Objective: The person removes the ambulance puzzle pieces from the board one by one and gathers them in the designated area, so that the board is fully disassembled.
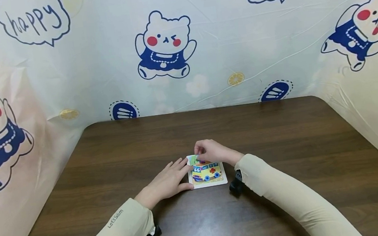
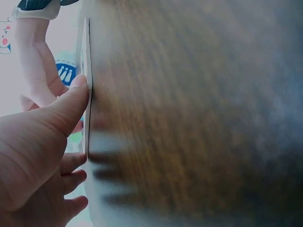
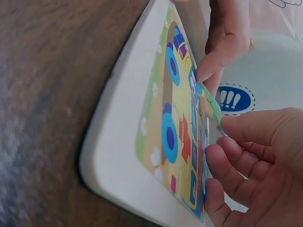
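A small jigsaw puzzle board [image 1: 210,184] with a white rim lies flat on the table and carries a yellow ambulance picture [image 3: 182,127]. My left hand [image 1: 166,181] rests at the board's left side, fingers spread; its thumb [image 2: 78,87] touches the board's edge, and the index fingertip reaches onto the picture. At the upper left of the picture, my right hand [image 1: 214,151] pinches a green puzzle piece [image 3: 213,105] between thumb and index finger. That piece stands tilted up from the board in the right wrist view, its lower edge close to the picture.
The brown wooden table [image 1: 275,135] extends around the board on every side. Behind it hangs a pale cloth [image 1: 223,51] printed with bears and lettering. A dark wrist camera [image 1: 236,184] sits under the right sleeve, near the board's right edge.
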Demonstrator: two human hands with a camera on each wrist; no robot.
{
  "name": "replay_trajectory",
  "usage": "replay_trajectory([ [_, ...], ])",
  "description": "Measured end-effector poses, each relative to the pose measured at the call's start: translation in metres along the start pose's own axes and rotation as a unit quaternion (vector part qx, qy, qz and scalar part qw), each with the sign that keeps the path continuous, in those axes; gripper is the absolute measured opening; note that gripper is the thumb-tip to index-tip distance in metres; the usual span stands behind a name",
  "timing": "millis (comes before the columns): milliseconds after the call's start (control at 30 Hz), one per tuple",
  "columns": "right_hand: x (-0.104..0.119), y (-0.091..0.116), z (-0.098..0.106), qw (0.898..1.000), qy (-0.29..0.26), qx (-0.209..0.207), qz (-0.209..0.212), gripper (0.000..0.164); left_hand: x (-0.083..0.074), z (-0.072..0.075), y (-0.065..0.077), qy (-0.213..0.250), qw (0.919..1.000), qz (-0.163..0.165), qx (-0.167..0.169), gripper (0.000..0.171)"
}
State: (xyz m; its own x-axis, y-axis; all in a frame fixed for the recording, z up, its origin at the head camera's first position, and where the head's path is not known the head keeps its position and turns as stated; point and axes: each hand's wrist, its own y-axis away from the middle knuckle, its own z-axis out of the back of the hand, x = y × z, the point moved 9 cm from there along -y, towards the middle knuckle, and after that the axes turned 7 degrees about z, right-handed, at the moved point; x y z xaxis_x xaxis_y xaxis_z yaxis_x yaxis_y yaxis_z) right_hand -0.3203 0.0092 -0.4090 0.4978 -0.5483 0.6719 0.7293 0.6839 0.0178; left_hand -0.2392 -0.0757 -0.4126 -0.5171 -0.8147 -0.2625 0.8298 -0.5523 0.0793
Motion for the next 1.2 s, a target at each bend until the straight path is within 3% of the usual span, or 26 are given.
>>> replay_trajectory([
  [233, -0.007, 0.003, -0.002, 0.999, -0.037, 0.0, -0.04, 0.007, 0.002, -0.002, 0.0, -0.001, 1.0, 0.006, 0.005, 0.057],
  [667, -0.01, 0.003, 0.002, 0.998, -0.003, -0.043, -0.035, 0.004, 0.003, -0.003, 0.0, -0.002, 0.9999, 0.015, 0.009, 0.058],
  [1200, -0.035, 0.022, 0.048, 0.994, -0.007, -0.097, -0.057, 0.004, 0.001, -0.001, 0.001, -0.003, 0.9999, 0.01, 0.011, 0.057],
])
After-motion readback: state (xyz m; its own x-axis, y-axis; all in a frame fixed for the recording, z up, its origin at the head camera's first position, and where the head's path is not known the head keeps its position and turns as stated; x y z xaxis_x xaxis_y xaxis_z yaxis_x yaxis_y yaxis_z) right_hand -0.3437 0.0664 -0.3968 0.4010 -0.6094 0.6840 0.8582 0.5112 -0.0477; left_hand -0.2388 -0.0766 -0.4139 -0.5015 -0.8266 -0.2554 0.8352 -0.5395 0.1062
